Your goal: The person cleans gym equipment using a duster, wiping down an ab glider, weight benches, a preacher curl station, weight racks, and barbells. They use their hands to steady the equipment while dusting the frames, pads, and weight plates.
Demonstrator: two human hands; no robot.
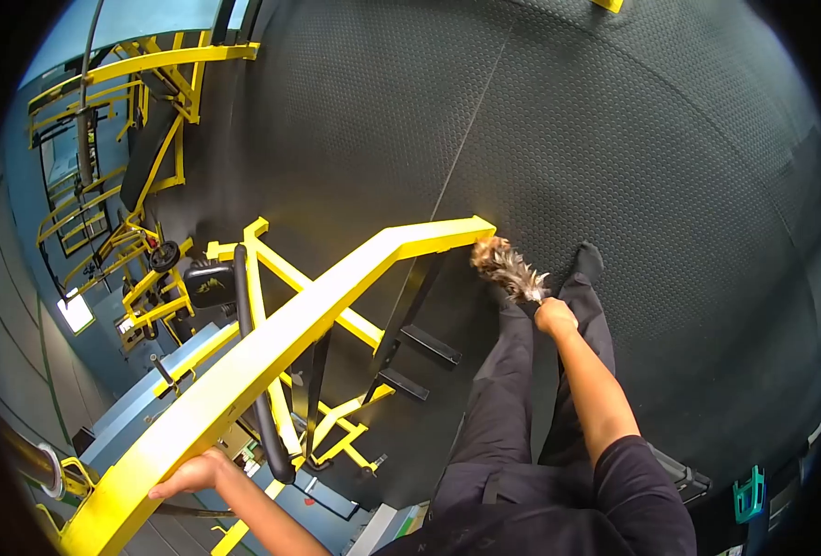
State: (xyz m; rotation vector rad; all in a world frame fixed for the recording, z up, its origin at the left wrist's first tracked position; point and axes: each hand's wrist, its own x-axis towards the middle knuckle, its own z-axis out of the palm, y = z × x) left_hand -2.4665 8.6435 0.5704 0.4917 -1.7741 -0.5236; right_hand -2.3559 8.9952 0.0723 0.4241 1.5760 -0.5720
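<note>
My right hand [556,317] is closed around the handle of a feather duster [510,269] with brown and grey feathers. The duster's tip is close to the far end of a long yellow metal beam [336,292], part of a gym machine; whether it touches cannot be told. Lower left, my left hand [190,473] grips the near part of the same beam at its edge, with some fingers hidden behind it. A black padded bar [260,371] runs beside the beam, and two black foot plates [431,345] sit below it.
Black textured rubber matting [670,185] covers the floor. At the upper left stand more yellow gym machines [183,111], and a black seat pad [210,284] is beyond the beam. A green plastic item [750,496] is at the lower right. My legs are close below the duster.
</note>
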